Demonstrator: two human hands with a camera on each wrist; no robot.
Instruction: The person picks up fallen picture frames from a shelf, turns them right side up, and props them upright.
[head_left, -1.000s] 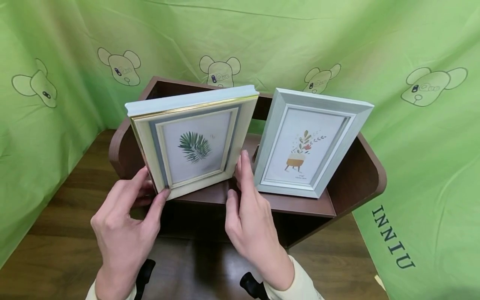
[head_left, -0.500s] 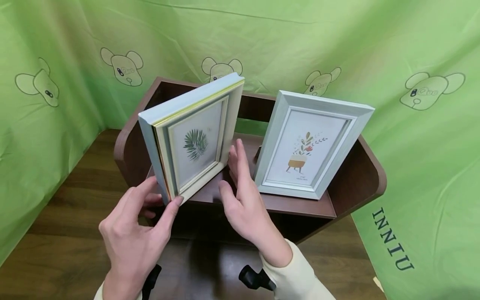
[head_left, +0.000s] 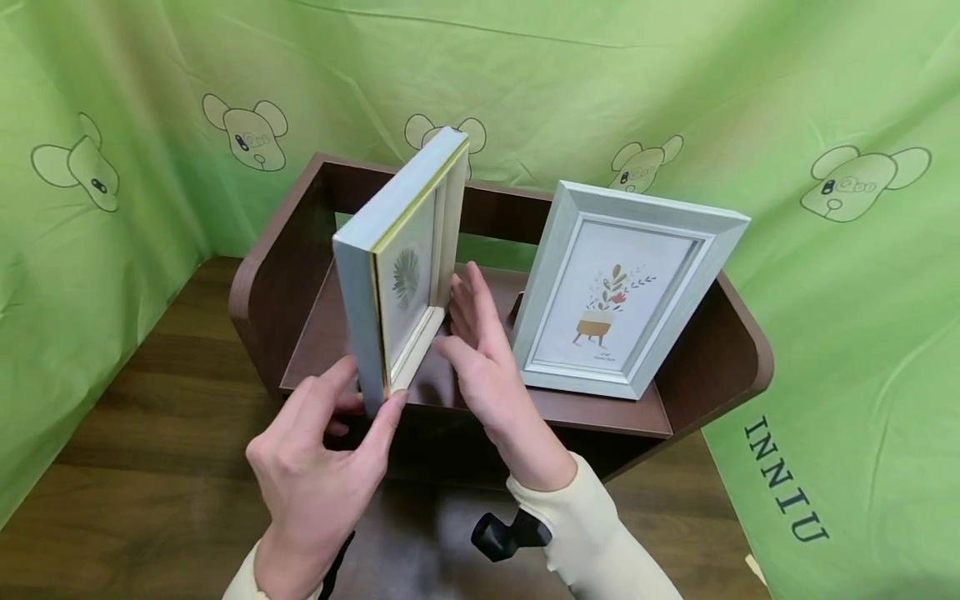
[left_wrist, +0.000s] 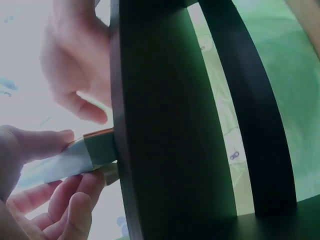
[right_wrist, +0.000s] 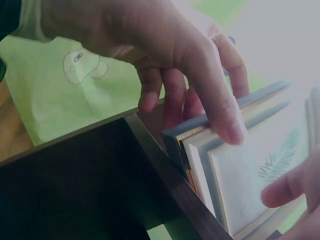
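Note:
In the head view a cream and pale blue picture frame (head_left: 418, 275) with a green palm leaf print stands turned nearly edge-on over a dark brown shelf unit (head_left: 315, 346). My left hand (head_left: 318, 475) pinches its lower near corner, thumb on the front and fingers behind; the right wrist view shows this grip on the frame (right_wrist: 240, 165). My right hand (head_left: 495, 375) is beside the frame's front face, fingers extended along its far edge and holding nothing. To the right, a grey picture frame (head_left: 540, 292) with a potted plant print stands leaning back on the shelf.
The shelf unit has raised rounded side panels (head_left: 738, 346) and a back rail (head_left: 498, 215). Behind and around it hangs a green curtain (head_left: 525, 67) with bear-head drawings. Wooden floor (head_left: 135, 450) lies below.
My left hand has turned the palm leaf frame, its near edge swinging rightward until the frame is nearly edge-on. My right hand has shifted slightly left and forward. The grey frame has not moved.

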